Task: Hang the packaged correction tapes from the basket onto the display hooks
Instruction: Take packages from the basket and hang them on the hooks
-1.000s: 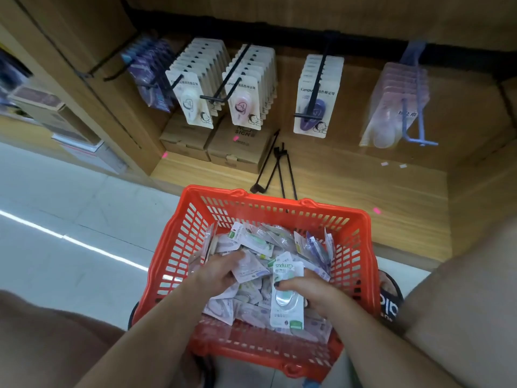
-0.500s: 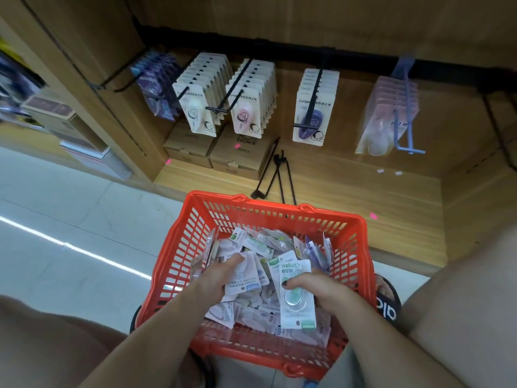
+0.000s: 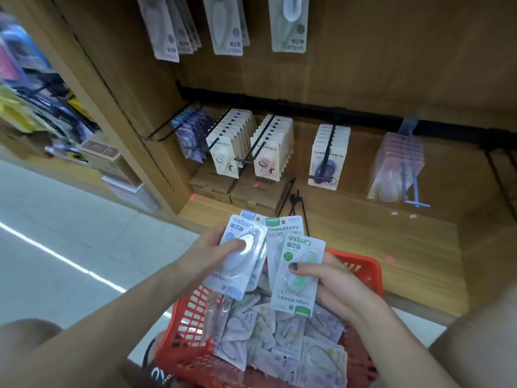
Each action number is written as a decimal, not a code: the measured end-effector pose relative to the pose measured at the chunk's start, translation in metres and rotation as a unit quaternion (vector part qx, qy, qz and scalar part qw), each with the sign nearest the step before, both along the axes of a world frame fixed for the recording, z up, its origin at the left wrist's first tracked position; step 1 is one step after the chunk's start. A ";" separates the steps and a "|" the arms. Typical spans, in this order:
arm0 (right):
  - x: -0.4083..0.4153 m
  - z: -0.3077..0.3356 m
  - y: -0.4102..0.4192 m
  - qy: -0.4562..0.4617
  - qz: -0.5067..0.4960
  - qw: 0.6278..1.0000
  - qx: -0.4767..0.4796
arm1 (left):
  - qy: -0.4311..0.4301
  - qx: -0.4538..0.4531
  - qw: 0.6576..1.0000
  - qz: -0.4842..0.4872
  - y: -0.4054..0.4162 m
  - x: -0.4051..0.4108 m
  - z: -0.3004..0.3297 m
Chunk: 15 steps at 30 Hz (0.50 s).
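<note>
My left hand grips a couple of blue-labelled correction tape packs, thumb on the front blister. My right hand grips green-labelled correction tape packs, thumb across the front one. Both bunches are held above the red basket, which holds several more packs. On the wooden display, black hooks carry rows of packaged tapes: purple, cream, pink and a blue one. More packs hang on the row above.
Loose black hooks lie on the wooden shelf base beside cardboard boxes. A light-blue hook with clear pink packs hangs at the right. An empty black hook sits at far right. Tiled floor lies to the left.
Both hands have lifted out of the basket, each with packs. The view has tilted up, showing an upper row of hanging packs.
</note>
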State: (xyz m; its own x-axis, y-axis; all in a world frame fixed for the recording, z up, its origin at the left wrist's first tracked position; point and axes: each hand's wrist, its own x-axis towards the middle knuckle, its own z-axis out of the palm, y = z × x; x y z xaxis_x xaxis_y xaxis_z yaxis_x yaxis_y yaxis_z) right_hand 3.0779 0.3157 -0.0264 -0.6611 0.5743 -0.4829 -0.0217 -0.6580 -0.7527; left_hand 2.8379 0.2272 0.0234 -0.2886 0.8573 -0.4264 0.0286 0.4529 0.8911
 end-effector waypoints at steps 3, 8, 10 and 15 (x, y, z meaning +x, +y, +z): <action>-0.013 0.026 0.006 0.050 0.026 0.998 0.027 | 0.025 0.033 0.999 -0.026 0.008 -0.016 0.026; -0.031 0.060 0.022 0.061 -0.011 0.995 0.078 | 0.047 0.088 0.993 0.067 0.033 -0.026 0.038; -0.038 0.072 0.028 0.066 -0.018 0.992 0.106 | 0.039 0.120 0.988 0.091 0.045 -0.022 0.042; -0.045 0.090 0.036 0.064 -0.065 0.987 0.134 | 0.013 0.146 0.985 0.095 0.061 -0.027 0.051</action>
